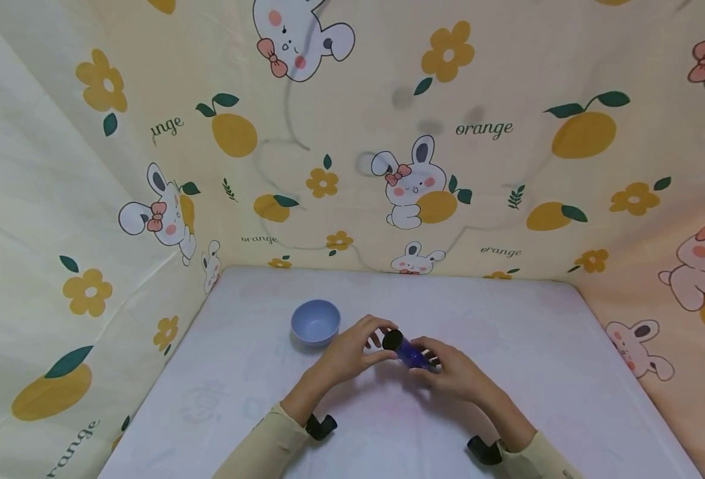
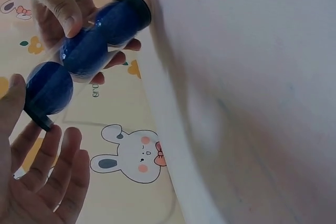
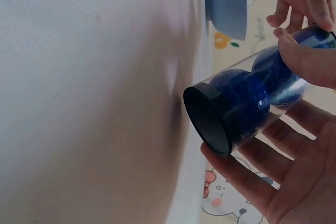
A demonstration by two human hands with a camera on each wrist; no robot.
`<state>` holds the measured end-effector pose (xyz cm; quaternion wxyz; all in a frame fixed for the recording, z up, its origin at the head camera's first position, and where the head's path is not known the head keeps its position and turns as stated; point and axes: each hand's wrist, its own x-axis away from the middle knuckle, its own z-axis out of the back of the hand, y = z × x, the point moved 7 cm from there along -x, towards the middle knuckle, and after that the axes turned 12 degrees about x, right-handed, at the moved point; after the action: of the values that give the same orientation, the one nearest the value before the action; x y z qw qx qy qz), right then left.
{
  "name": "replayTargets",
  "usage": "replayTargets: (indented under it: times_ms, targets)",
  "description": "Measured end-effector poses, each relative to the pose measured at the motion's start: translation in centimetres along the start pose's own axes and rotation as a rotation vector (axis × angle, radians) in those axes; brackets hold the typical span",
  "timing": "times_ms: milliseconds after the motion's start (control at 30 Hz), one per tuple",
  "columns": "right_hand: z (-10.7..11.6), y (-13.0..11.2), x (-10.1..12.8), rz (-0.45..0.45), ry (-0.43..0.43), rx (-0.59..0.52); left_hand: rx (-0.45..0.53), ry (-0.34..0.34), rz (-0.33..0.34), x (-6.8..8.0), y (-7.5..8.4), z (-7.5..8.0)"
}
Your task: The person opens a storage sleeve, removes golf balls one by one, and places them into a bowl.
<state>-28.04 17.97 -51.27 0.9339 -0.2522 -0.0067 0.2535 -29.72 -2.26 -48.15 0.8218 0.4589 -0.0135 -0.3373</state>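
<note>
Both hands hold one hourglass [image 1: 408, 352] above the table [image 1: 544, 372], near its middle. The right hand [image 1: 454, 372] grips the body: in the right wrist view its thumb [image 3: 310, 59] presses the waist from above while its fingers [image 3: 252, 182] curl under the clear casing. The left hand [image 1: 352, 349] meets the far end: in the left wrist view its thumb [image 2: 13, 98] touches the bulb next to the black end cap [image 2: 39, 119], and its fingers [image 2: 58, 161] lie straight and spread below, not wrapped round the casing.

Hourglass:
- Lies tilted, nearly on its side, off the table surface.
- Clear casing, two dark blue bulbs, black cap on each end.
- One cap [image 3: 206, 119] faces the right wrist camera; the other points toward the left hand.

Surroundings:
- Bowl [image 1: 315, 321], pale blue, stands upright on the table just left of the left hand, apart from it. The right wrist view also shows the bowl [image 3: 228, 6] beyond the hourglass.
- Table has a white cover.
- Cloth [image 1: 484, 133] with rabbits, oranges, flowers and the word "orange" walls the table on three sides.
- Beige sleeves [image 1: 265, 446] cover both forearms; a black device [image 1: 321, 426] sits at each wrist.
</note>
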Motion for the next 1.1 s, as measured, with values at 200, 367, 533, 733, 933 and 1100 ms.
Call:
replayTargets:
  times_ms: [200, 367, 533, 733, 933, 1100]
  targets:
    - [-0.4, -0.1, 0.1, 0.02, -0.031, -0.016, 0.023, -0.027, 0.006, -0.1, 0.0, -0.1]
    - [-0.9, 0.2, 0.1, 0.026, -0.033, -0.038, 0.035, -0.056, 0.007, 0.0, -0.2, -0.2]
    - [-1.4, 0.4, 0.0, 0.012, -0.038, -0.048, 0.046, -0.07, 0.003, 0.2, -0.3, -0.2]
    - [-1.4, 0.4, -0.1, 0.035, -0.013, -0.055, 0.073, -0.096, 0.008, 0.1, -0.6, -0.5]
    - [-1.5, 0.2, 0.3, 0.072, -0.017, -0.036, 0.108, -0.134, 0.017, 0.2, -0.8, -1.0]
    - [-1.3, 0.1, 0.5, 0.075, -0.012, -0.035, 0.129, -0.127, -0.005, 0.0, -0.7, -1.1]
